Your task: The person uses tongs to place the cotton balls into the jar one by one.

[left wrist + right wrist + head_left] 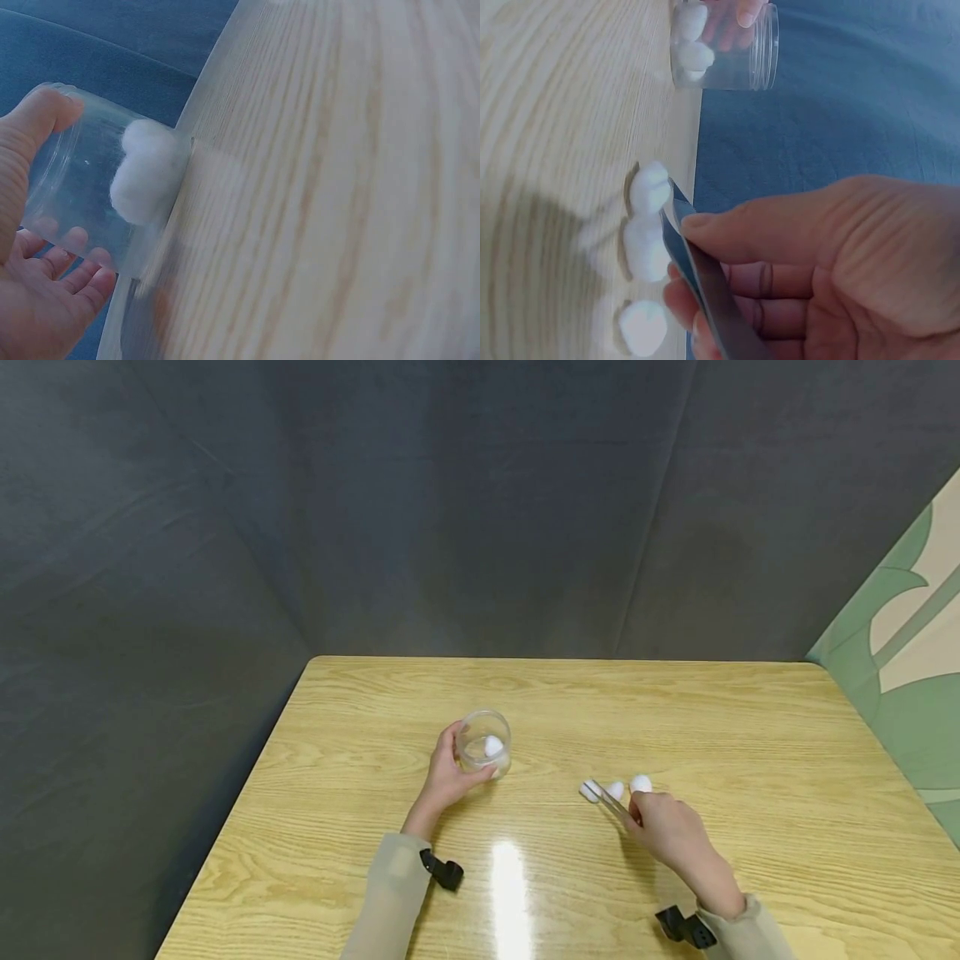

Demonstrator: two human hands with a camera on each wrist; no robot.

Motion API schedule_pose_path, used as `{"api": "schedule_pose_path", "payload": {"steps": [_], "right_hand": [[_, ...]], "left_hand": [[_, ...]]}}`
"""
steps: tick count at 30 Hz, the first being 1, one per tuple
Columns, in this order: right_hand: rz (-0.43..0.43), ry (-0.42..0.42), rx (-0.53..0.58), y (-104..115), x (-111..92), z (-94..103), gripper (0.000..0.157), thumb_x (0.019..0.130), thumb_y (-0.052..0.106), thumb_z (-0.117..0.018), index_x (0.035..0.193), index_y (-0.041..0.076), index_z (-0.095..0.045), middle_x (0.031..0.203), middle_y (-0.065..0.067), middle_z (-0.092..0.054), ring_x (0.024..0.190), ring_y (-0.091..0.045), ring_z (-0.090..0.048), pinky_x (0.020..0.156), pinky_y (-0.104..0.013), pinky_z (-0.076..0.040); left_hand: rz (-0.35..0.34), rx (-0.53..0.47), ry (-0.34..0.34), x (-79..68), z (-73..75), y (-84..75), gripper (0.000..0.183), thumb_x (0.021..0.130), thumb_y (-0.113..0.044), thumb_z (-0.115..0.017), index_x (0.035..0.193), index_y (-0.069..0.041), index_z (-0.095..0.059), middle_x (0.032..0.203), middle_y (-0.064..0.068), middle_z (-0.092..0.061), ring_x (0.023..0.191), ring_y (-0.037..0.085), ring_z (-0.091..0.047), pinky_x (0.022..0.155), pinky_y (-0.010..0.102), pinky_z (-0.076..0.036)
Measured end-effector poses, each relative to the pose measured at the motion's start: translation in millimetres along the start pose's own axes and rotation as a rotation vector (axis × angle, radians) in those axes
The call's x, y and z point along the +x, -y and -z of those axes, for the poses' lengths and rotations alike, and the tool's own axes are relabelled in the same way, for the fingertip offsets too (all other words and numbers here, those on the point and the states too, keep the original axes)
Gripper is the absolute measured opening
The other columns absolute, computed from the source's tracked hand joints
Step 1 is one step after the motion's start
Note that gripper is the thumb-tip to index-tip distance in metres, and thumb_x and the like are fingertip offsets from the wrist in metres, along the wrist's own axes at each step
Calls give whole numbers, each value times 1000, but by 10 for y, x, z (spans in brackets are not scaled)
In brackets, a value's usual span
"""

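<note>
My left hand (pixel 447 777) holds a clear plastic jar (pixel 472 727) upright on the table, thumb on one side and fingers round the other. White cotton balls (pixel 146 176) lie at the jar's bottom. In my right hand (pixel 672 831) is a pair of metal tweezers (pixel 705 285), pinched between thumb and fingers. The tweezer tips are at the leftmost of three loose cotton balls (pixel 589 791); whether they grip it I cannot tell. Beside it lie a middle cotton ball (pixel 645 247) and another cotton ball (pixel 641 783) close to my right knuckles.
Both hands work over a light wooden table (pixel 337 710). Dark cloth (pixel 465 527) hangs behind its far edge and along the left. A green and beige patterned panel (pixel 915 693) stands at the right. Black wrist cameras (pixel 442 869) sit on both sleeves.
</note>
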State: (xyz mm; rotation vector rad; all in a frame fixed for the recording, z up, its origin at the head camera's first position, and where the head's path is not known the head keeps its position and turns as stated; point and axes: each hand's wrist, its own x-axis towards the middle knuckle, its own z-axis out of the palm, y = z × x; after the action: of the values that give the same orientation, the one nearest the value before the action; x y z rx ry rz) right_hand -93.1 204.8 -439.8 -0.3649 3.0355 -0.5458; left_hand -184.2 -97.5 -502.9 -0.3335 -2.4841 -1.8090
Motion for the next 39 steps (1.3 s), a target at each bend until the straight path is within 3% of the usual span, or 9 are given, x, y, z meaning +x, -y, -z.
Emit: {"api": "schedule_pose_path", "payload": {"steps": [5,14,25,39], "right_hand": [[3,18,-5,-5,4,-12,24,81,8,-68,66,11,-50,54,3,-42,46,-11,-36,42,-26,-29],[59,-47,-8,-13,4,-45,26,79,4,-68,61,11,-50,52,4,-41,45,-10,-35,40,-25,-30],[21,-33,8,11,18,-6,22,77,4,-70,65,11,-53,55,3,-43,47,-11,-37,42,-26,-30],[21,-114,52,43,72,129,17,75,1,-69,69,9,-56,55,4,-46,47,-11,-38,42,-27,-32]], "left_hand": [[4,-3,6,3,4,7,81,72,-11,-79,138,-1,-32,136,19,-39,125,36,-38,100,52,-35],[12,12,9,-8,2,-4,81,72,-11,-79,138,-1,-32,136,18,-39,125,36,-38,99,52,-36],[7,12,6,-5,2,2,82,72,-11,-79,138,-1,-32,136,18,-39,125,36,-38,99,52,-36],[3,22,7,4,4,-4,83,72,-12,-79,139,-1,-31,136,17,-40,125,35,-39,99,51,-37]]}}
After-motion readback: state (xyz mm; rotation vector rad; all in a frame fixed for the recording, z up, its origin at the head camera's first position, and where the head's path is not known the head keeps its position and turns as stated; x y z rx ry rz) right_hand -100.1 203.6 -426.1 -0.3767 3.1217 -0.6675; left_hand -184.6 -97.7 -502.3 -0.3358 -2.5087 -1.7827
